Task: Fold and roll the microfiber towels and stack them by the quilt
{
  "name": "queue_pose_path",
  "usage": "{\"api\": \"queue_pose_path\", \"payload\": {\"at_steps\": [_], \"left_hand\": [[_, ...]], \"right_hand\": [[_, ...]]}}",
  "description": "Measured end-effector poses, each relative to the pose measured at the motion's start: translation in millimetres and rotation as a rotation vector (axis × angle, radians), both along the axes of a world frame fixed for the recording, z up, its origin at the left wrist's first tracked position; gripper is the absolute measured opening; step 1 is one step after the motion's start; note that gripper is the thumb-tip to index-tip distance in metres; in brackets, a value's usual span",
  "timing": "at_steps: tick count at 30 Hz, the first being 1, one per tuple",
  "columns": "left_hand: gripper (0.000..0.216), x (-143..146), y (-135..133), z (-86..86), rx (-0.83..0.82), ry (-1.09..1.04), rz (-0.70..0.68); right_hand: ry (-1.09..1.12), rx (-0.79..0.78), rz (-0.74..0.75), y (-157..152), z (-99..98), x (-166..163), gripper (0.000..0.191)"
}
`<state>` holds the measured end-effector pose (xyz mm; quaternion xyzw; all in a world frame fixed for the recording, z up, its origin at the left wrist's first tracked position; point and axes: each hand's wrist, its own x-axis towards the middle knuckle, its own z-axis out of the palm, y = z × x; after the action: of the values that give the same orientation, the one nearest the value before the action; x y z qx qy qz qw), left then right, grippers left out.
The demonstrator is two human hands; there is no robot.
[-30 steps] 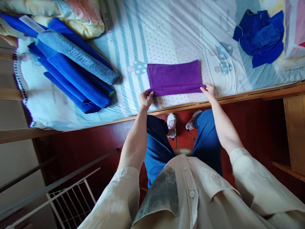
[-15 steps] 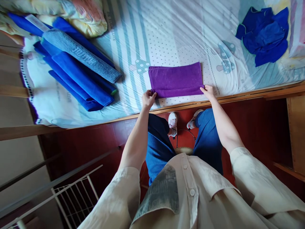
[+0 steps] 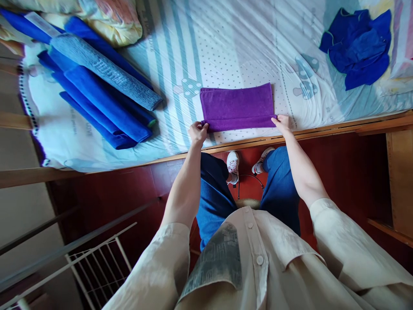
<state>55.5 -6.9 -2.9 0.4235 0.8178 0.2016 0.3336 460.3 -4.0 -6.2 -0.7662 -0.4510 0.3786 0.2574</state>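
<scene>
A folded purple towel (image 3: pixel 238 103) lies on the bed close to its front edge, with a narrow strip turned up along the near side. My left hand (image 3: pixel 198 131) pinches the near left corner of this towel between thumb and fingers. At the near right corner, my right hand (image 3: pixel 282 123) is closed on the folded strip in the same way. The towel looks flat between both hands, its far edge resting on the sheet.
Rolled and folded blue towels (image 3: pixel 106 103) lie on the bed's left side, beside a yellowish quilt (image 3: pixel 106 21). A crumpled blue cloth (image 3: pixel 358 47) is at the far right. The wooden bed edge (image 3: pixel 309 134) runs before my knees. A white wire rack (image 3: pixel 100 262) stands lower left.
My left hand has shifted very slightly left with the towel's corner still in its fingers. My right hand stays almost where it was. The view has moved a little.
</scene>
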Motion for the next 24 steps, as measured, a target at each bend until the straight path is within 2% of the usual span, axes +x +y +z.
{"api": "queue_pose_path", "payload": {"at_steps": [7,17,24], "left_hand": [[0.016,1,-1,-0.1,0.024,0.011,-0.001],[0.013,2,-2,-2.7,0.035,0.04,0.006],[0.017,4,-3,-5.7,0.085,0.039,-0.011]], "right_hand": [[0.015,-0.004,-0.01,0,2.0,-1,0.031],[0.012,-0.002,-0.036,3,-11.3,1,0.032],[-0.013,0.019,-0.014,3,-12.9,1,0.031]]}}
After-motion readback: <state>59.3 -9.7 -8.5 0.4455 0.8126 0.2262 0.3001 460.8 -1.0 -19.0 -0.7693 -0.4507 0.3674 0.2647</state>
